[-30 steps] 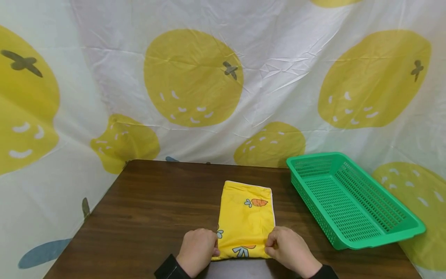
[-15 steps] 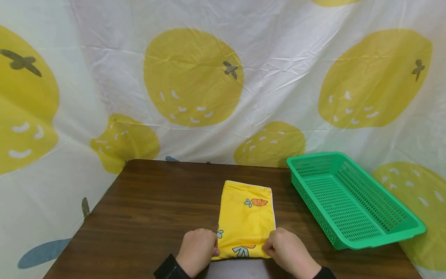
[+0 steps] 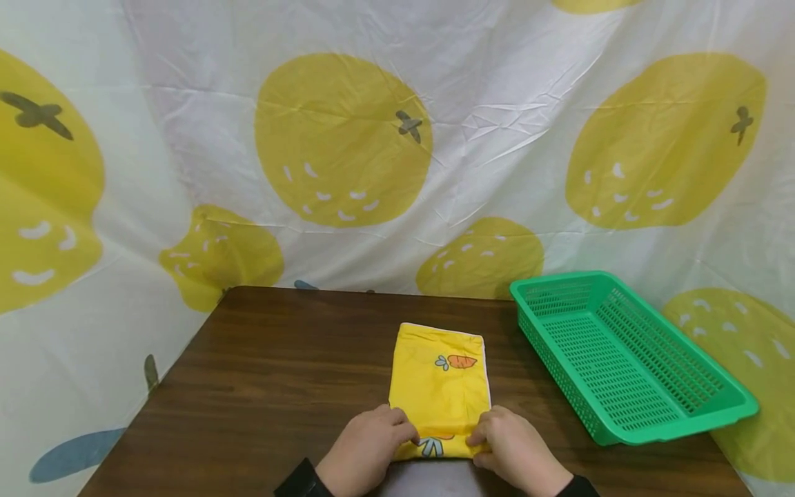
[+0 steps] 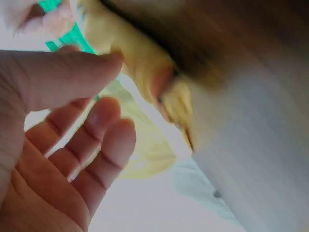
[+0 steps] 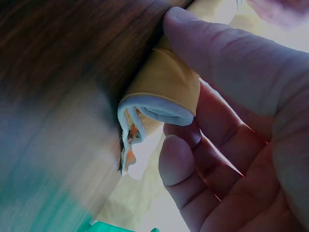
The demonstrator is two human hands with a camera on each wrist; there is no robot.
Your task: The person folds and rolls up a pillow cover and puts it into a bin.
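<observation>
A yellow cloth [image 3: 441, 386] printed with carrots lies folded on the dark wooden table, its near end turned over into a roll. The right wrist view shows the end of this cloth roll [image 5: 159, 92] with pale lining in layers. My right hand [image 3: 515, 445] grips the near right part of the roll, thumb on the near side and fingers round the other. At the near left corner is my left hand [image 3: 369, 445], fingers loosely bent over the cloth. In the left wrist view its thumb [image 4: 82, 72] and fingers stand apart beside the blurred cloth.
A green plastic basket [image 3: 633, 366] stands to the right of the cloth on the table [image 3: 267, 373]. Behind hangs a white curtain [image 3: 484, 55] with yellow fruit prints. A pale grey patch [image 3: 428, 478] shows at the table's near edge.
My left hand has moved right and over the cloth's near left corner, its fingers loosening. The right hand has shifted slightly left, still at the near right corner.
</observation>
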